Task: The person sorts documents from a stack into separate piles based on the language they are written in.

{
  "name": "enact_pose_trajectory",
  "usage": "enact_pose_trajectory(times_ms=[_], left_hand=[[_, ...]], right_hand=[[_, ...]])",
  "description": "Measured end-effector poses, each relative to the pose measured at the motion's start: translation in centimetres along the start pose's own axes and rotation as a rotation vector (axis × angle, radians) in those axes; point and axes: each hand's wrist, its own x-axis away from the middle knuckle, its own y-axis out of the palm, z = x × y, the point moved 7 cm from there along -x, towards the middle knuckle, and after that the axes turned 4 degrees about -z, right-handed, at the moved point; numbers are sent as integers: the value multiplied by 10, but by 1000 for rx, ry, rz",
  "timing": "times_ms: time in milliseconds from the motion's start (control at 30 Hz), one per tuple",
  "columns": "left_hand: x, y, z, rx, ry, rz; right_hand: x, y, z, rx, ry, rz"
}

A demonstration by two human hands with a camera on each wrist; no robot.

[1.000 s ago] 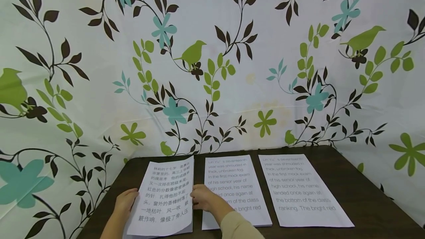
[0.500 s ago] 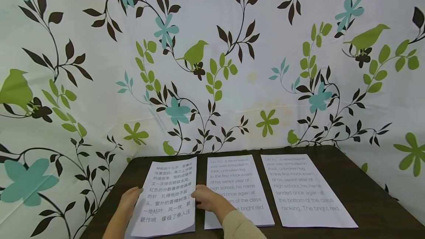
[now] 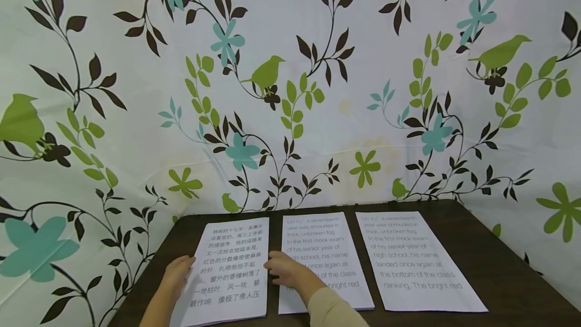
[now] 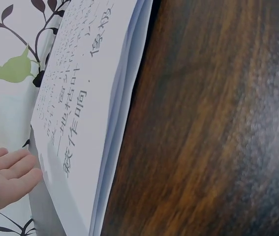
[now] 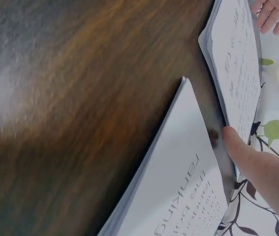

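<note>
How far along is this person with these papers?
Apparently done: the middle stack and right page, both showing English text, are laid out in a row beside the left stack. In hand: that left stack, topped with Chinese characters, has the left hand and right hand at opposite sides. Possibly remaining: evening its sheets, since the left wrist view shows slightly spread edges.

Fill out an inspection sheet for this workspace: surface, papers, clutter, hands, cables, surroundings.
Surface: dark wood-grain table.
Papers: left stack, Chinese text; middle stack and right paper, English text.
Clutter: nothing seen.
Hands: left hand at the left stack's left edge; right hand by its right edge, hiding some middle-stack text; contact unclear.
Cables: nothing seen.
Surroundings: backdrop printed with leaves, flowers and birds.
</note>
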Motion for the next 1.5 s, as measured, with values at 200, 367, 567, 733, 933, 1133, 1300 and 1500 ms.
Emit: enact_pose_trajectory(times_ms=[200, 367, 567, 733, 933, 1133, 1300, 1500], left_hand=[[-9, 0, -6, -6, 36, -17], [-14, 9, -8, -13, 42, -3], [21, 35, 26, 30, 29, -49], [41, 53, 49, 32, 50, -98], [43, 67, 56, 40, 71, -121], [43, 80, 62, 49, 116, -150], [40, 92, 65, 36, 107, -155], [37, 111, 67, 39, 118, -195]], right_hand=[[3, -11, -6, 20, -15, 29], [5, -25, -9, 45, -12, 48], [9, -40, -7, 58, -4, 47], [12, -51, -8, 42, -19, 59], [16, -65, -12, 26, -13, 81], [18, -83, -10, 48, 17, 128], [21, -95, -12, 43, 10, 147], [28, -111, -15, 35, 2, 152]])
